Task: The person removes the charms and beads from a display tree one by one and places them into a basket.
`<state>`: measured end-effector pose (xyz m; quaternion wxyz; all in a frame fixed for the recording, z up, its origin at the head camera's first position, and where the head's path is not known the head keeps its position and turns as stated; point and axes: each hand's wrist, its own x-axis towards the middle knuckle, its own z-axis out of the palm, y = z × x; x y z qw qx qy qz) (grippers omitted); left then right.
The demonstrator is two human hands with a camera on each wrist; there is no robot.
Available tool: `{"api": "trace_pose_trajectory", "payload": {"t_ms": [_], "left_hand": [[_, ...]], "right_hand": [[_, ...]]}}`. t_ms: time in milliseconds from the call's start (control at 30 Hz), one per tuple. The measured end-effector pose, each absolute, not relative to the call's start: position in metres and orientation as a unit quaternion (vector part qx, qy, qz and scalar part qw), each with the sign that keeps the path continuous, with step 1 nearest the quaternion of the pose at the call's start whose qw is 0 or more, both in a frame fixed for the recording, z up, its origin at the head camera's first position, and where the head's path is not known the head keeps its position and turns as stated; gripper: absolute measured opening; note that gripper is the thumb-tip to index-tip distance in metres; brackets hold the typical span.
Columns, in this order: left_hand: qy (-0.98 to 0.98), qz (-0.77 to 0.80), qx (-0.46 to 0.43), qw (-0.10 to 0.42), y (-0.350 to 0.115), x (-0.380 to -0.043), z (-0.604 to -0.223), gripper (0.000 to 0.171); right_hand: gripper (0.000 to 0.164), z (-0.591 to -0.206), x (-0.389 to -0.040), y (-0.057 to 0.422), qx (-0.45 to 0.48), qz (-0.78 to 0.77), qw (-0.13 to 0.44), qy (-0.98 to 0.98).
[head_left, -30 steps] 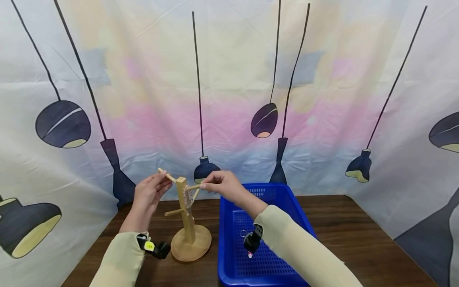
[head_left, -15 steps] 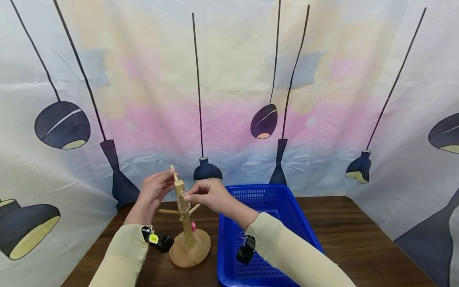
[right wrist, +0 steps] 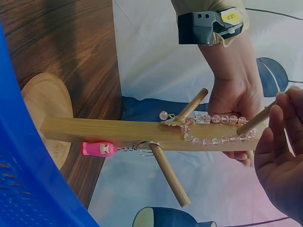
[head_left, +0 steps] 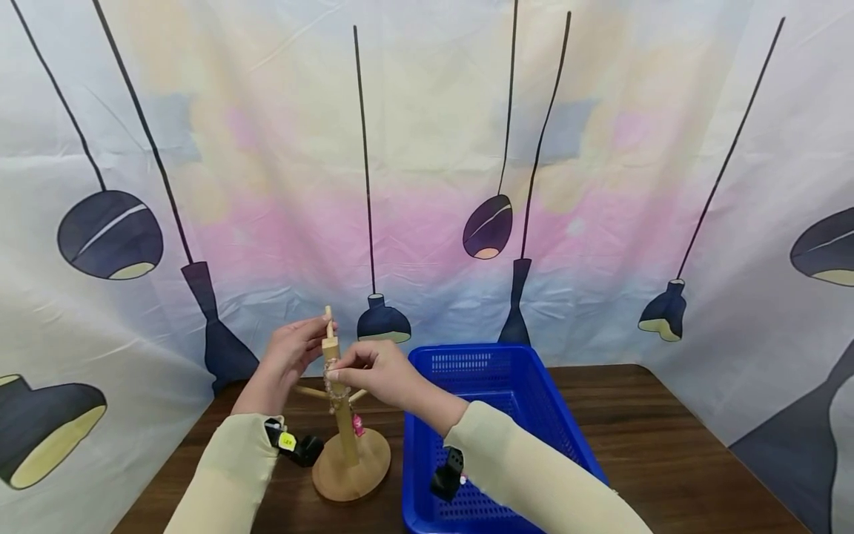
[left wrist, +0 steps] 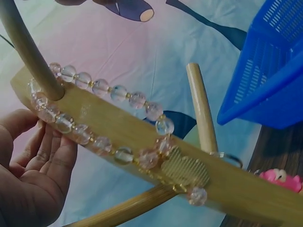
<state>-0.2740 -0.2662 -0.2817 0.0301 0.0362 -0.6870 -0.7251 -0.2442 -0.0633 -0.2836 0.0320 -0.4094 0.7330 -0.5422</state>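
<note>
A wooden peg stand stands upright on its round base. My left hand pinches a top peg that points away from me. With thumb and fingers, my right hand grips the opposite top peg, which points toward me. Around that peg hangs a bracelet of clear and pinkish beads, draped down the post's front, with a gold-coloured ribbed charm at its lower end. From a lower peg hangs a pink figure keychain by its metal ring.
A blue perforated basket stands just right of the stand, below my right forearm. Inside it shows a small pink-and-white item. The brown wooden table extends right, with a lamp-patterned cloth hanging behind.
The stand has turned clockwise as seen from above, its right top peg swinging toward me and its left one away. Both hands moved with their pegs, and the keychain has come into fuller view.
</note>
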Motion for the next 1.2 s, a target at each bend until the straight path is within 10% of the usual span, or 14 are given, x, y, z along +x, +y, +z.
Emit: {"api": "trace_pose_trajectory", "payload": {"t_ms": [667,867,1033,1200], "left_hand": [[-0.717,-0.667,0.027,0.201,-0.286,-0.224,-0.313,0.062],[-0.704,-0.677,0.061,0.204,-0.284,-0.215,-0.341,0.055],[-0.68,-0.705,0.06,0.19,-0.278,-0.215,-0.359,0.015],[-0.648,-0.737,0.069,0.179,-0.274,-0.218,-0.37,0.02]], "right_hand": [[0.015,-0.284,-0.239,-0.068,-0.398,-0.538,0.02,0.743],[0.014,-0.284,-0.238,-0.069,-0.389,-0.542,0.018,0.745],[0.014,-0.284,-0.238,-0.068,-0.387,-0.547,0.02,0.742],[0.014,-0.284,-0.237,-0.067,-0.393,-0.544,0.018,0.741]]}}
